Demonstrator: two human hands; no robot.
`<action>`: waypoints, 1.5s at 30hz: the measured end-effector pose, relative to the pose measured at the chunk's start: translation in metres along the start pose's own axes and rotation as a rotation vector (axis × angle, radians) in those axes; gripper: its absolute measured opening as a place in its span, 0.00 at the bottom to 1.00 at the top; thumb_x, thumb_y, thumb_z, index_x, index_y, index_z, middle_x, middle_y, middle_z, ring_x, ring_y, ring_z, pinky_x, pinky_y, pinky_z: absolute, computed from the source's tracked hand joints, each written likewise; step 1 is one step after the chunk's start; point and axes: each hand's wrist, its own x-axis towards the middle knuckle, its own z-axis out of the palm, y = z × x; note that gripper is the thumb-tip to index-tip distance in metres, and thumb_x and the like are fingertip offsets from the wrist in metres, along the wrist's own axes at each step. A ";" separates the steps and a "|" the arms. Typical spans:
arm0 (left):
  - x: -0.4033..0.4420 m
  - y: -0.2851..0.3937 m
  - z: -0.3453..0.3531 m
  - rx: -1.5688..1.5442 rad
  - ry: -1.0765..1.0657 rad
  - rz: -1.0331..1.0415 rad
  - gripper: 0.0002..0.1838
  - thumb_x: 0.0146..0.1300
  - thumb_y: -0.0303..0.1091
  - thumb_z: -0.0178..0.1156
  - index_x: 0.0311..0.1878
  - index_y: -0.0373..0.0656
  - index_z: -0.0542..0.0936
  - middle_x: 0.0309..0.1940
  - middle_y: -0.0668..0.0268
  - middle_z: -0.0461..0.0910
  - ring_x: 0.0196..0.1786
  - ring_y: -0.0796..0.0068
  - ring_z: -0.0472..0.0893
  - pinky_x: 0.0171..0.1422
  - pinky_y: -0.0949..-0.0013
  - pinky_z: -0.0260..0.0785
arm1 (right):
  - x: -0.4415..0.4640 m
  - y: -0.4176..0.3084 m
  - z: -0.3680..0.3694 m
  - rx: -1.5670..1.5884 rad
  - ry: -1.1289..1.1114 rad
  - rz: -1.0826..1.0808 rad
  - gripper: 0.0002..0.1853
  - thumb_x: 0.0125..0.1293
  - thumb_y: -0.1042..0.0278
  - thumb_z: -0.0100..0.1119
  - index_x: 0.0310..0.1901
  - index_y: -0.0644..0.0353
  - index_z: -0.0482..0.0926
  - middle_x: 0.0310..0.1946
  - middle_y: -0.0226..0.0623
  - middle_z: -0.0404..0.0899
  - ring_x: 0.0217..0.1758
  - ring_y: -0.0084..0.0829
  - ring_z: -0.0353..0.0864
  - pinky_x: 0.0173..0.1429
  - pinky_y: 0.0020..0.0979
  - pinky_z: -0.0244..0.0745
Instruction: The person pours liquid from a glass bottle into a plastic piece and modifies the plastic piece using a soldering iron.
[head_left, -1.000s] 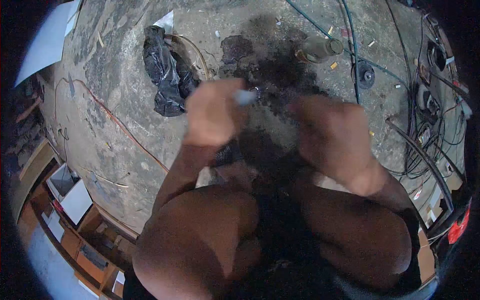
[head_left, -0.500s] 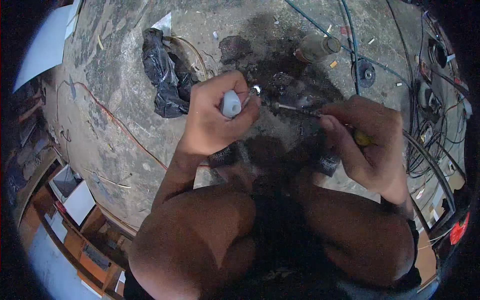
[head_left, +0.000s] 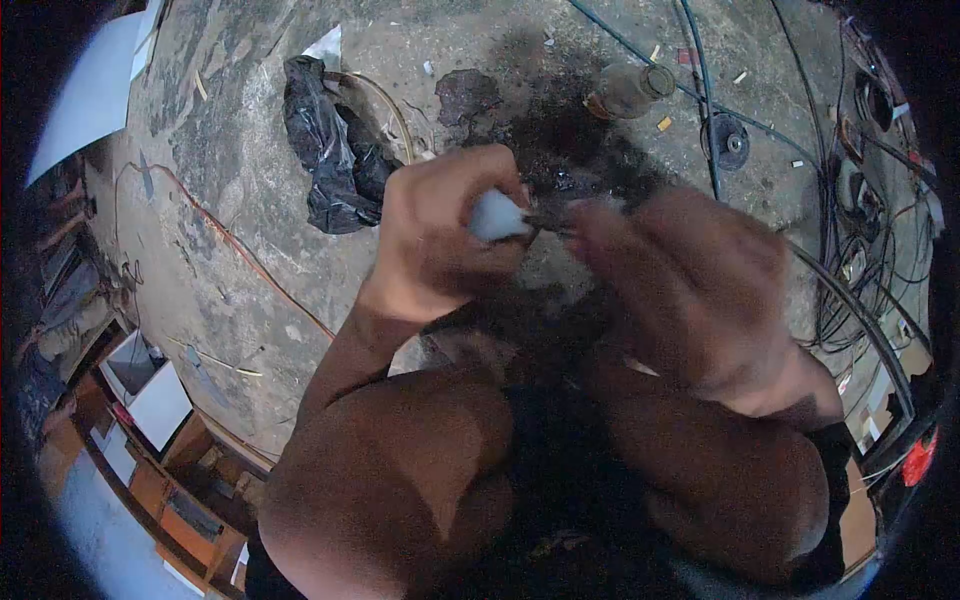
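My left hand [head_left: 445,230] is closed around a whitish plastic piece [head_left: 497,217] with a rounded body, its rest hidden in the fist. My right hand [head_left: 700,290], smeared by motion, is pinched on a thin dark metal tool [head_left: 548,224]. The tool's tip meets or nearly meets the right side of the plastic piece; blur hides whether they touch. Both hands are above my knees, over a dark wet stain [head_left: 560,140] on the concrete floor.
A crumpled black plastic bag [head_left: 335,150] lies left of my hands. Beyond them a glass jar [head_left: 635,92] lies near a grinding disc [head_left: 728,142] and blue hose [head_left: 706,100]. Black cables [head_left: 850,290] coil at right. A wooden drawer unit [head_left: 190,520] stands lower left.
My right hand has moved left, bringing the thin tool to the whitish piece. My left hand has turned, so the piece now points to the right instead of showing its holed end.
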 end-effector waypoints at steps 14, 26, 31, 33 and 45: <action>-0.023 -0.042 -0.004 0.591 -0.379 -0.249 0.07 0.55 0.34 0.58 0.36 0.50 0.82 0.30 0.59 0.82 0.38 0.54 0.84 0.39 0.52 0.75 | -0.004 0.026 0.012 0.067 -0.698 0.048 0.09 0.50 0.67 0.62 0.32 0.62 0.82 0.32 0.45 0.81 0.38 0.44 0.84 0.38 0.44 0.79; 0.010 -0.018 -0.048 0.675 -0.135 -0.047 0.15 0.42 0.25 0.66 0.36 0.45 0.76 0.32 0.63 0.77 0.37 0.53 0.81 0.37 0.55 0.74 | -0.011 0.027 0.006 0.308 -0.086 0.324 0.07 0.59 0.75 0.66 0.39 0.63 0.85 0.20 0.40 0.75 0.22 0.35 0.75 0.27 0.33 0.66; 0.014 -0.009 -0.043 0.481 -0.130 -0.006 0.17 0.39 0.23 0.67 0.35 0.44 0.75 0.31 0.62 0.76 0.36 0.53 0.80 0.36 0.56 0.72 | -0.005 0.016 0.002 0.351 0.064 0.276 0.08 0.59 0.77 0.66 0.41 0.66 0.85 0.19 0.37 0.73 0.19 0.27 0.71 0.22 0.29 0.62; 0.014 -0.007 -0.040 0.425 -0.131 -0.015 0.17 0.38 0.23 0.66 0.34 0.44 0.75 0.31 0.62 0.76 0.35 0.53 0.79 0.36 0.56 0.72 | -0.003 0.015 0.003 0.352 0.064 0.259 0.08 0.59 0.77 0.66 0.41 0.66 0.84 0.19 0.37 0.73 0.18 0.26 0.70 0.21 0.28 0.61; 0.010 0.008 -0.014 0.431 -0.236 0.009 0.09 0.46 0.23 0.61 0.34 0.44 0.78 0.30 0.58 0.80 0.36 0.50 0.82 0.36 0.56 0.74 | -0.001 0.010 0.030 0.185 -0.079 0.149 0.08 0.54 0.71 0.64 0.36 0.61 0.81 0.24 0.40 0.75 0.25 0.40 0.77 0.28 0.40 0.72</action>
